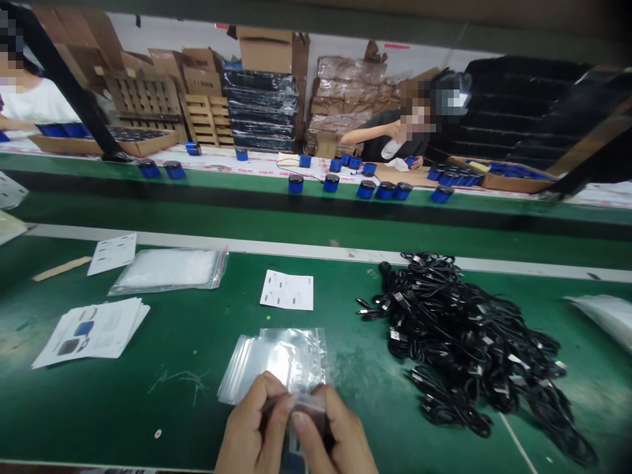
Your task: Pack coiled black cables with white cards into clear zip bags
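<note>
A clear zip bag (310, 403) is pinched by fingers of left hand (249, 431) and right hand (338, 438), probably for opening.

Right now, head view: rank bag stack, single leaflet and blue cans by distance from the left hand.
1. Bag stack, just beyond the left hand, which pinches a small bag.
2. Leaflet, farther ahead, centre.
3. Blue cans, across the belt.

Dark green felt-like table top (197, 395); glossy black tangled cable heap (469, 349); clear shiny plastic zip bags (281, 359); white printed paper leaflets (93, 329) with blue pictures; blue round metal cans (385, 190), black lids
</note>
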`<state>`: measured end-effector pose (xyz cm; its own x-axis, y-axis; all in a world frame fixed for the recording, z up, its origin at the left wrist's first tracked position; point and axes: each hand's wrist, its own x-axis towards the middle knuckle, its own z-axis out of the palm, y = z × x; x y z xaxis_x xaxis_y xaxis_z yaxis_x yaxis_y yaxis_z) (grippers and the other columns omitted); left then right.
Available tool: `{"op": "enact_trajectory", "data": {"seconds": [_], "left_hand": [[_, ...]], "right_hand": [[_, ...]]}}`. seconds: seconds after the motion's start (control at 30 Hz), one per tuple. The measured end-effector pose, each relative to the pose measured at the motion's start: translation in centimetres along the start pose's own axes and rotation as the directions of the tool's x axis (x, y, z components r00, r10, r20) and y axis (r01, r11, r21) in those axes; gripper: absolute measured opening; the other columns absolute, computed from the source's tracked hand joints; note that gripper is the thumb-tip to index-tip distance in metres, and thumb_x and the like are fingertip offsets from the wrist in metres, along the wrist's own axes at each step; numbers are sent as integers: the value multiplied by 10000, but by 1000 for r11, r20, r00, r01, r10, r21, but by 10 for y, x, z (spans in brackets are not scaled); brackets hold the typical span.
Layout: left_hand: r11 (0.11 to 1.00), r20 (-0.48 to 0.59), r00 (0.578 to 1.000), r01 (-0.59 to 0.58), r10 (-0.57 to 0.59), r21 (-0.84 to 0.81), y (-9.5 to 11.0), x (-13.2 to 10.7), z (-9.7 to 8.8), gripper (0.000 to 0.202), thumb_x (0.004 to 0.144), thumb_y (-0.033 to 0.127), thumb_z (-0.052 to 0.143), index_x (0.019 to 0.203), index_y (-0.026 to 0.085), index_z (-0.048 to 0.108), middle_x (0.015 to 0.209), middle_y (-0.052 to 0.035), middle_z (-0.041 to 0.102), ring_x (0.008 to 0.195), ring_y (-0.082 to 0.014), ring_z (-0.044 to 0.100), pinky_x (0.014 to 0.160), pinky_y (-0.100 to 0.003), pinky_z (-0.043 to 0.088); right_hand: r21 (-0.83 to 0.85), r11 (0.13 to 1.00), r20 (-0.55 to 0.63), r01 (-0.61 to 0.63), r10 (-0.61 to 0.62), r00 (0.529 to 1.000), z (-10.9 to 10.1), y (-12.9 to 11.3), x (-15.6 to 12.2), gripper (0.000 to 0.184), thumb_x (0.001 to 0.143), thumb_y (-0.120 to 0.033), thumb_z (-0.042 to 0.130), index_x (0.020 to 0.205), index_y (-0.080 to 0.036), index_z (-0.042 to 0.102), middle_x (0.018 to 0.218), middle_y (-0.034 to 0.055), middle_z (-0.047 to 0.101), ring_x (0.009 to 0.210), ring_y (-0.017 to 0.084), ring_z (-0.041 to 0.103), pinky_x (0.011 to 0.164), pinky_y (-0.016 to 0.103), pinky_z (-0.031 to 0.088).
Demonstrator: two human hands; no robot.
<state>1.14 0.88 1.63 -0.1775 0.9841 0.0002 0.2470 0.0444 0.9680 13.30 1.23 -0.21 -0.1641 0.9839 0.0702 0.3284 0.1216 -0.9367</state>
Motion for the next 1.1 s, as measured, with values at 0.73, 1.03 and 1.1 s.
{"op": "enact_trajectory", "data": {"seconds": [0.73,1.03,1.1], "left_hand": [[979,245,959,174,-143,-109,14,12,-22,316,823,454,565,643,195,564,607,50,452,580,-109,429,544,-183,353],[993,270,958,109,-92,-51,7,7,-23,277,834,405,548,656,197,591,605,40,501,573,-115,495,534,-178,390],[990,282,953,130,-111,-48,5,7,-25,296,832,422,547,644,193,568,596,46,470,571,-116,468,533,-187,371]], "right_hand": [[137,987,54,-88,81,995,-30,-10,12,239,863,-350,508,697,-183,549,594,-21,486,565,133,460,541,225,372],[17,998,91,55,-57,994,-23,-16,15,206,813,-246,534,630,-173,593,600,-1,524,562,136,511,538,225,381],[53,997,70,50,-54,996,-21,-15,14,206,819,-258,534,644,-175,604,600,-1,530,556,134,507,529,223,378]]}}
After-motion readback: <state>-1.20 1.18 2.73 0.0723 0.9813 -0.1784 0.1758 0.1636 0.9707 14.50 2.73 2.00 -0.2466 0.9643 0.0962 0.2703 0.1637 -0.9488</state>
